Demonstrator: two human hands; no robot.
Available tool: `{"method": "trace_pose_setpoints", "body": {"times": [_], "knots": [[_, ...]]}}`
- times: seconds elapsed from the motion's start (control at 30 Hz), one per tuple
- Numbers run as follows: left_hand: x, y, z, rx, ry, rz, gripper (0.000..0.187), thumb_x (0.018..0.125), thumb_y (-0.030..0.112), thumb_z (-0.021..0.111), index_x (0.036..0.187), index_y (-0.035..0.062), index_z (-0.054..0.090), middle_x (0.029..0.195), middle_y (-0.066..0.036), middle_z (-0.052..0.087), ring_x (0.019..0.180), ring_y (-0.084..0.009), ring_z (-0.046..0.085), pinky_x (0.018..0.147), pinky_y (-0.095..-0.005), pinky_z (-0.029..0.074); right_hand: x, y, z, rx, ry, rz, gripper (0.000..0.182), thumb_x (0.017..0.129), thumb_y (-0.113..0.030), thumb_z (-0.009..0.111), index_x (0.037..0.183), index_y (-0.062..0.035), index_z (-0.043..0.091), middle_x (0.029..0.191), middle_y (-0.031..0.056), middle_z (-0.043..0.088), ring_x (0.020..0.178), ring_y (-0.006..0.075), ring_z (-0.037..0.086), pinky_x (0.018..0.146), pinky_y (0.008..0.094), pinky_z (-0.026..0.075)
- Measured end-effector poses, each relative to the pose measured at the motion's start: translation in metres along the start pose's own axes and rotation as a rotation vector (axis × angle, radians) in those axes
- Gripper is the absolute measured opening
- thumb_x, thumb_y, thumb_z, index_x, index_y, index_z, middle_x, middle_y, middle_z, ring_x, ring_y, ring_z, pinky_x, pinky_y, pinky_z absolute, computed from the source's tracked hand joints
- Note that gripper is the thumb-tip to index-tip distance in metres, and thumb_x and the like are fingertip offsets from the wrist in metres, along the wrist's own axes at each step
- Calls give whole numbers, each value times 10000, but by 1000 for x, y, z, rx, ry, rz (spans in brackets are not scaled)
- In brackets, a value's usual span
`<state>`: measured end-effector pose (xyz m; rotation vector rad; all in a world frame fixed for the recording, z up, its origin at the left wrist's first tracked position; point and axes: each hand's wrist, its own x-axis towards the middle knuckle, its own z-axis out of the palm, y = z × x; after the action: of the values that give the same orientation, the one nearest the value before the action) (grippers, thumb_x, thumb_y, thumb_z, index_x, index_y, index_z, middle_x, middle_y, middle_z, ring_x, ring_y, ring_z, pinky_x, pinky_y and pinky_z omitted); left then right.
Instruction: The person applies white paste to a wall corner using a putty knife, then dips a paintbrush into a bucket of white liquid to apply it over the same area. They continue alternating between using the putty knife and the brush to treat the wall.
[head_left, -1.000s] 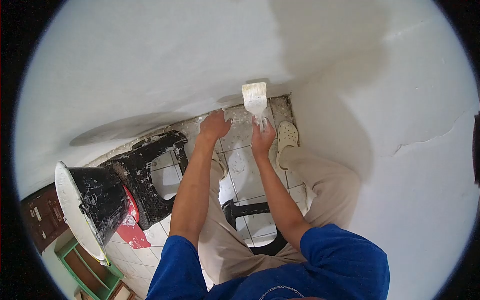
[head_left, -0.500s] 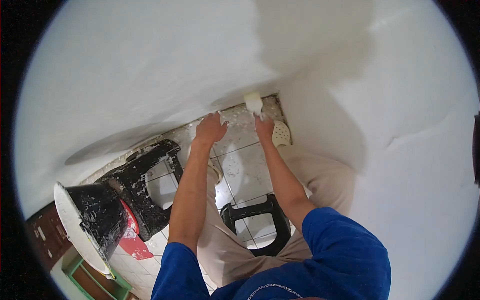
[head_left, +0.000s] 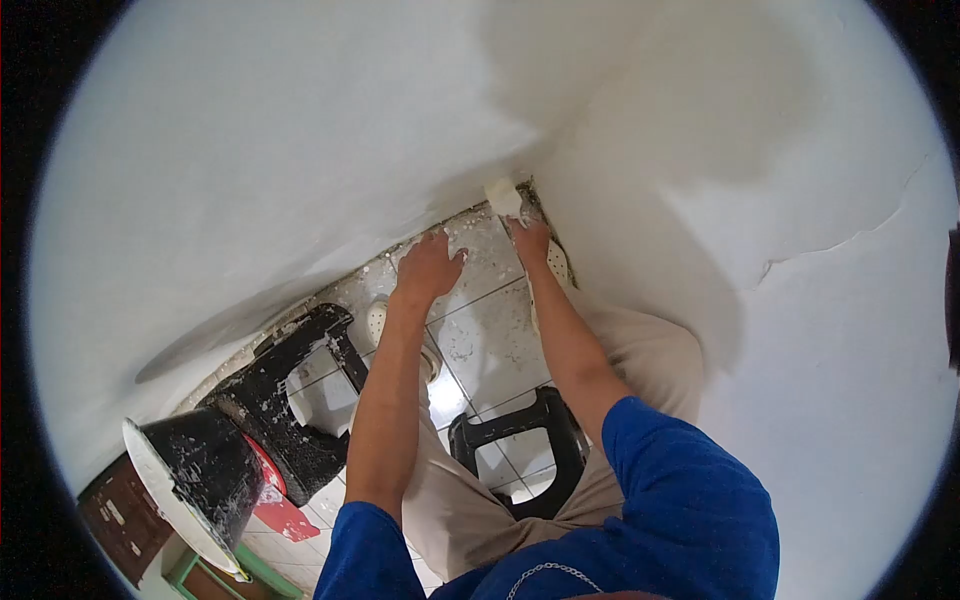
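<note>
Paintbrush (head_left: 500, 195) was way down low by the corner where the two walls met, its pale bristle end at the foot of the left-hand wall (head_left: 250, 150), though I couldn't tell if the tips were actually touching. The right hand (head_left: 532, 243) had it, fingers wrapped round the handle, arm stretched forward and down. The left hand (head_left: 430, 268) was just beside it to the left, over the floor tiles (head_left: 480, 340) near the same wall, thumb spread away from the loosely bent fingers, so it looked released to me. A cream clog (head_left: 557, 262) with holes poked out right behind the right hand. Off to the left was a black stool (head_left: 275, 425) covered in white splatter, with a black bucket (head_left: 210, 465) next to it, white gunk round its rim, and something red (head_left: 285, 518) sticking out beside that. Another black frame (head_left: 490, 431) showed between the person's beige trouser legs (head_left: 640, 350). The right-hand wall (head_left: 840, 380) had a jagged crack running across it, btw.
</note>
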<state>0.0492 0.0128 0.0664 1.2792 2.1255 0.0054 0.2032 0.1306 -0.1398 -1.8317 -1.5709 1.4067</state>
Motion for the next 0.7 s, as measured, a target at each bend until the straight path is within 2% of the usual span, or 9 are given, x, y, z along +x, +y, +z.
{"method": "trace_pose_setpoints", "body": {"times": [0.03,0.13,0.23,0.33,0.4,0.47,0.53,0.63,0.7], "knots": [[3,-4,7,5,20,9,575,852,393,472,1210,-53,415,1182,-246,484,1093,-370,481,912,-427,402,15,19,8,-128,14,55,592,706,-370,667,1016,120,543,985,257,586,936,361,568,831,378,432],[7,-10,9,1,23,21,574,850,392,480,1209,-52,416,1177,-249,486,1087,-371,484,911,-429,402,26,18,7,-69,20,199,649,677,-401,671,1031,122,522,1006,283,566,956,408,550,841,424,433],[9,-6,5,-15,14,17,554,839,375,491,1212,-29,421,1184,-241,481,1071,-365,497,893,-439,413,29,-21,-20,-143,23,200,540,705,-333,672,986,111,550,956,233,594,886,338,584,781,377,458],[13,4,9,-10,78,64,541,832,362,500,1211,-17,426,1181,-236,485,1060,-361,506,880,-440,420,-28,-81,-67,474,171,-273,377,740,-241,663,923,79,586,893,148,611,792,220,578,683,311,458],[10,9,11,-13,70,70,538,830,359,504,1209,-16,428,1174,-236,491,1060,-358,505,878,-436,421,-42,-107,-95,503,133,-71,292,755,-197,656,896,54,607,863,100,607,755,159,546,644,277,437],[7,17,0,-36,-3,59,537,830,358,508,1208,-16,429,1168,-235,496,1066,-354,502,877,-433,422,-55,-115,-105,608,133,-45,239,764,-177,653,876,32,623,846,69,604,731,123,529,616,260,424],[8,14,4,-23,21,59,533,832,360,505,1204,-15,434,1171,-234,494,1070,-350,500,875,-432,423,-60,-124,-104,807,167,-227,219,768,-184,654,863,12,633,840,56,604,719,112,527,599,259,419],[10,10,2,-23,30,58,527,836,364,501,1199,-13,439,1182,-236,485,1074,-350,497,877,-435,421,-46,-111,-91,680,97,-204,267,766,-222,651,856,28,634,873,107,621,734,154,560,630,287,440],[9,11,2,-32,8,50,521,837,366,498,1194,-10,444,1185,-237,481,1073,-353,497,878,-438,419,-14,-68,-63,427,193,-235,326,762,-266,645,854,46,626,876,149,630,728,208,583,655,315,450]]}}
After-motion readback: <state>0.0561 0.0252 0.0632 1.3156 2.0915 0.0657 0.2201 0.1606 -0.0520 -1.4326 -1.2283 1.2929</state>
